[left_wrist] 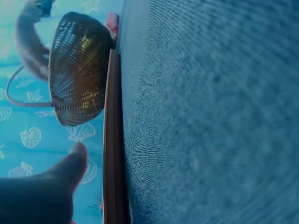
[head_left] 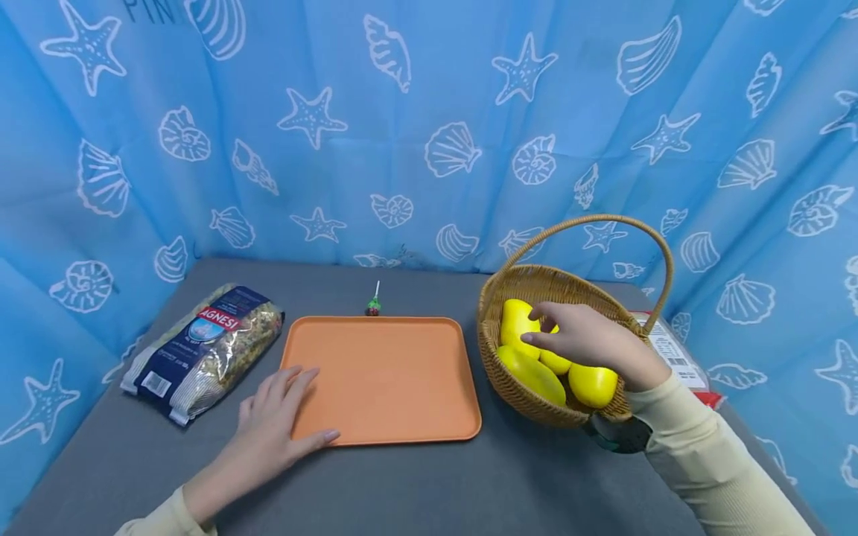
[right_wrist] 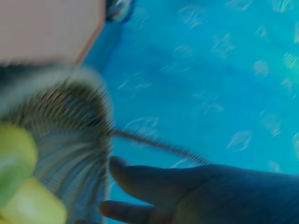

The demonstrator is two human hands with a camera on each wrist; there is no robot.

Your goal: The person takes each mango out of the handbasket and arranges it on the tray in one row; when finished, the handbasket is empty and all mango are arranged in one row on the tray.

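A wicker basket [head_left: 556, 283] with a tall handle stands on the right, tilted toward me and holding several yellow fruits, among them a long mango-like one [head_left: 518, 324] and a rounder lemon-like one [head_left: 593, 385]. Over these fruits hovers my right hand [head_left: 593, 339], thumb and fingers bent and apart, with nothing visible between them. In the right wrist view that hand [right_wrist: 187, 189] is beside the basket's rim. My left hand [head_left: 271, 420] lies at the left edge of a flat orange tray [head_left: 382, 380], fingers spread, thumb by its front edge.
Left of the tray lies a bag of Agnesi pasta [head_left: 208, 350]. A green-wrapped lollipop [head_left: 374, 304] sits just behind the tray. Partly hidden behind the basket is a red and white package [head_left: 673, 353]. A dark green object [head_left: 620, 438] shows under the right sleeve. A blue shell-patterned curtain [head_left: 402, 112] surrounds the table.
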